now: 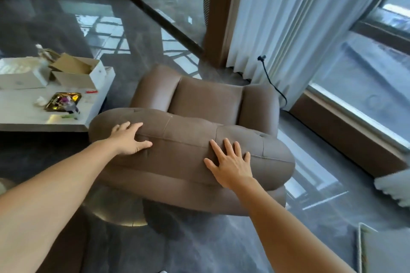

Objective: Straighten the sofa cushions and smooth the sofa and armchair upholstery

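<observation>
A brown upholstered armchair (206, 99) stands in the middle of the view, seen from behind and above. Its padded backrest (177, 146) runs across the front, with the seat and two arms beyond. My left hand (129, 138) lies flat on the left part of the backrest top, fingers spread. My right hand (230, 162) rests flat on the right part of the backrest, fingers spread and pointing away from me. Neither hand holds anything. The sofa is not in view.
A low pale table (44, 115) at the left carries open cardboard boxes (75, 71) and a gold tray (63, 101). White curtains (288, 17) hang at the right by a window, with a black cable (273, 82) trailing down. A round gold base (119, 213) sits under the chair.
</observation>
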